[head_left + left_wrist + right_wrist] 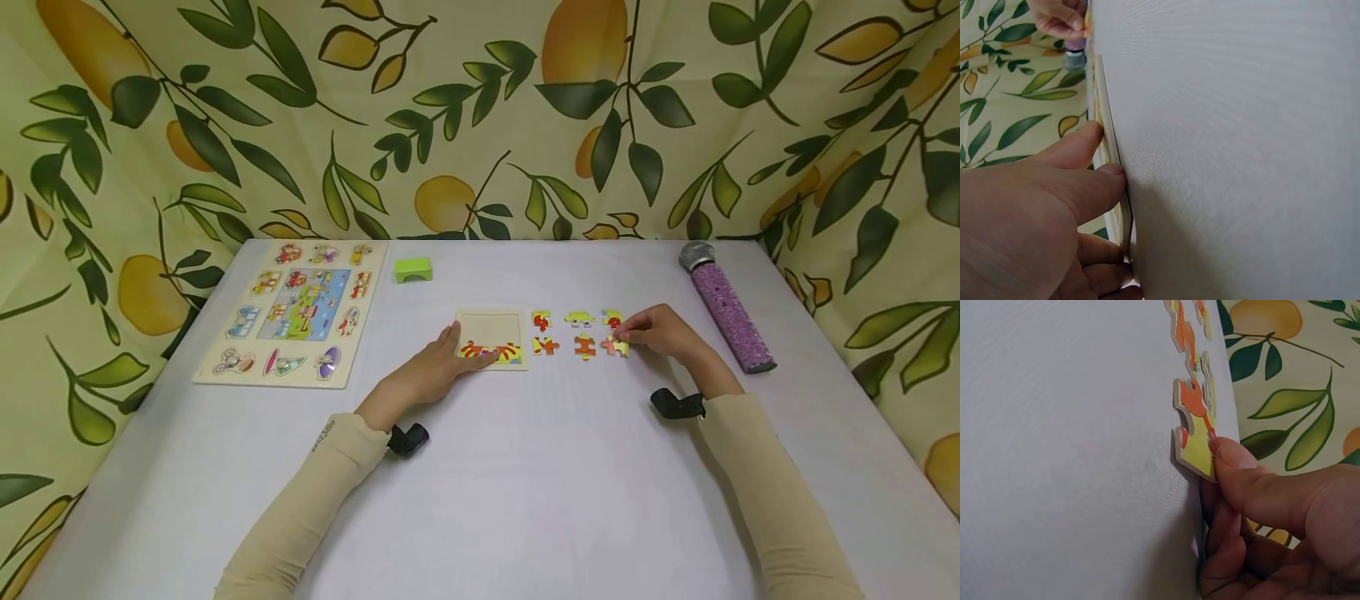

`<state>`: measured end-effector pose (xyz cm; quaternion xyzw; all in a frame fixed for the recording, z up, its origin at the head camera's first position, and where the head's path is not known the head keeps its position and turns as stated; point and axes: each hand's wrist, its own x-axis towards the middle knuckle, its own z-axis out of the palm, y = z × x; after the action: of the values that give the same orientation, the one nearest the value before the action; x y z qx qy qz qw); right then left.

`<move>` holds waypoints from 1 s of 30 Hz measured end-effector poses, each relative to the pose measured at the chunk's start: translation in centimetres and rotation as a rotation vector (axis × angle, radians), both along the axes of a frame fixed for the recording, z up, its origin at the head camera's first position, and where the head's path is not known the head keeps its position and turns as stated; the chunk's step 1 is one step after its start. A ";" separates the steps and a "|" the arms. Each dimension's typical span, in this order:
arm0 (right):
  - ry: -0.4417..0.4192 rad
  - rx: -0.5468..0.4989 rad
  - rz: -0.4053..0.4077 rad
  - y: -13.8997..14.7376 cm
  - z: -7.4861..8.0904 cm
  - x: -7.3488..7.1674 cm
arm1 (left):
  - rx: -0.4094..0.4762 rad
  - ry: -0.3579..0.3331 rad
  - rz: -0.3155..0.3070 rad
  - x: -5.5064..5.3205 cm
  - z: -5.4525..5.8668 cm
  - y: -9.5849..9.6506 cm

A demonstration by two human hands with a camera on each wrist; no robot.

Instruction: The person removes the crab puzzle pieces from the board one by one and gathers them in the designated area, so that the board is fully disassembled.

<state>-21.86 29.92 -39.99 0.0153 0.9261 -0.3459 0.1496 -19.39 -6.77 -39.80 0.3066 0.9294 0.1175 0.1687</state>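
Note:
A small square wooden puzzle tray [491,323] lies flat on the table, with red and yellow pieces [512,355] along its near side. My left hand [429,367] holds the tray at its left and near edges; the left wrist view shows the fingers against the tray's edge [1110,119]. To the right, loose jigsaw pieces [585,347] lie in two short rows. My right hand [663,335] pinches the near-right puzzle piece [1200,447], yellow and orange, between thumb and fingers. Part of that piece is hidden by the fingertips.
A larger picture board [255,346] with vehicle shapes lies at the left. Behind the tray stands a green arch block [413,269]. A purple glittery microphone [731,317] lies right of my right hand. Patterned cloth [480,125] borders the table's back and sides.

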 end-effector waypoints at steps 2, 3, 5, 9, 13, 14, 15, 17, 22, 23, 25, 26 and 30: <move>-0.001 0.001 -0.004 -0.2 0.1 -0.1 | 0.007 0.003 0.002 0.0 0.0 -0.2; -0.001 0.003 -0.008 -0.3 0.2 -0.1 | 0.006 0.005 0.002 0.0 -0.1 -0.3; -0.001 0.001 -0.019 -0.5 0.4 0.0 | 0.007 0.004 0.002 0.1 -0.1 -0.5; 0.044 -0.031 0.000 -1.7 1.2 -0.1 | 0.006 0.014 -0.011 0.1 0.0 -0.8; 0.085 -0.090 0.088 -5.3 1.9 -0.5 | 0.040 0.062 -0.035 0.0 0.0 -1.3; 0.093 -0.104 0.123 -6.7 1.9 -0.6 | 0.055 0.073 -0.034 0.0 0.0 -1.4; 0.090 -0.111 0.155 -8.2 2.0 -0.7 | 0.066 0.088 -0.035 -0.1 0.0 -1.5; 0.067 -0.138 0.217 -11.4 1.8 -1.1 | 0.095 0.111 -0.022 -0.4 -0.1 -1.9; 0.016 -0.190 0.301 -17.4 0.8 -1.5 | 0.169 0.111 0.016 -1.1 -0.5 -2.4; 0.022 -0.182 0.298 -18.1 0.6 -1.5 | 0.181 0.107 0.016 -1.2 -0.6 -2.4; 0.035 -0.157 0.278 -19.0 0.3 -1.4 | 0.192 0.102 0.010 -1.4 -0.7 -2.4; 0.048 -0.140 0.270 -19.3 0.1 -1.4 | 0.194 0.102 0.007 -1.4 -0.8 -2.4; 0.104 -0.084 0.296 -20.0 -0.4 -1.2 | 0.180 0.101 0.022 -1.4 -0.7 -2.4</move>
<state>-23.08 9.97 -40.41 -0.1455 0.9096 -0.3587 0.1511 -20.78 -9.15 -40.50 0.3159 0.9256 0.1869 0.0922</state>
